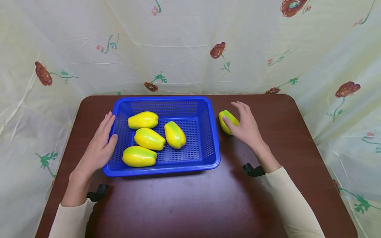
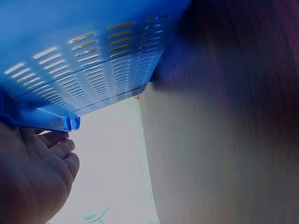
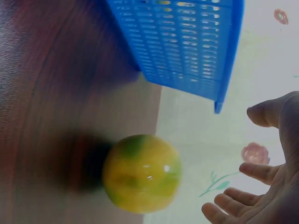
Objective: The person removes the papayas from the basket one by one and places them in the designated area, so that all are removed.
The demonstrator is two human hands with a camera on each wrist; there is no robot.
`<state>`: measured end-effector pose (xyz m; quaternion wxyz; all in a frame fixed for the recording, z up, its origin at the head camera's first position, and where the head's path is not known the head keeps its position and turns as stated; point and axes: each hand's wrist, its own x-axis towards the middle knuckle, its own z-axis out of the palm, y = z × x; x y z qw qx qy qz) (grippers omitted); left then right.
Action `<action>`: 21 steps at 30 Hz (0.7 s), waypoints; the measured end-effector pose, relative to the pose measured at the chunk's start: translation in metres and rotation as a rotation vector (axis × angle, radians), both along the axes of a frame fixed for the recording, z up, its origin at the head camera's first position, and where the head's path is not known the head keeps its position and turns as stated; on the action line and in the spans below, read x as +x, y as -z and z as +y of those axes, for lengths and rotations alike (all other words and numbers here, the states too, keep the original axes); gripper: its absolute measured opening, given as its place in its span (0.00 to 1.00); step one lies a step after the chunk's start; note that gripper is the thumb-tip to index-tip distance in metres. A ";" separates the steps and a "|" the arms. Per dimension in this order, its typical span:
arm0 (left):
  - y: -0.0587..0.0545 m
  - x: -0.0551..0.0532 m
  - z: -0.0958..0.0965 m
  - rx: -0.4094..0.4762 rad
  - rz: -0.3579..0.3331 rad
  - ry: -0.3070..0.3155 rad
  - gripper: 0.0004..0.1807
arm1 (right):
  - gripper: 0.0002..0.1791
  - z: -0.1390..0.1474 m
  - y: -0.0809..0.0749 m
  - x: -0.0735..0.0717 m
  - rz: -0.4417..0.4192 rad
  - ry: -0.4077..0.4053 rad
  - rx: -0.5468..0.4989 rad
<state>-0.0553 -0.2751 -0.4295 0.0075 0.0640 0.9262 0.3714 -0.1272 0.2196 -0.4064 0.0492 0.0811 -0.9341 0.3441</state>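
Observation:
A blue plastic basket (image 1: 205, 145) with slotted walls stands on the table. Several yellow-green papayas (image 1: 140, 156) lie in its left and middle part. My left hand (image 1: 99, 147) rests against the basket's left rim with its fingers straight; from below, the left wrist view shows the fingers (image 2: 60, 147) right at the rim. Beyond the basket's right side, one more papaya (image 1: 227, 119) lies on the table. Over it hovers my right hand (image 1: 245, 127), fingers spread and thumb apart. In the right wrist view a gap shows between that hand (image 3: 275, 186) and the papaya (image 3: 141, 173).
The dark brown wooden table (image 1: 178, 205) has rounded far corners. Behind it and on both sides hangs a pale curtain (image 1: 184, 39) with printed flowers. Black straps (image 1: 254, 170) sit at both wrists, by the cream sleeves (image 1: 293, 201).

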 end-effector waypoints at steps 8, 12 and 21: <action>-0.001 0.001 -0.001 0.015 0.004 0.004 0.38 | 0.33 -0.015 -0.013 0.001 0.033 -0.090 -0.060; -0.002 -0.001 -0.001 0.021 0.006 0.001 0.38 | 0.33 -0.023 -0.018 0.000 0.045 -0.129 -0.080; 0.000 0.001 -0.001 0.029 -0.008 -0.004 0.38 | 0.33 -0.037 -0.025 0.003 0.057 -0.192 -0.078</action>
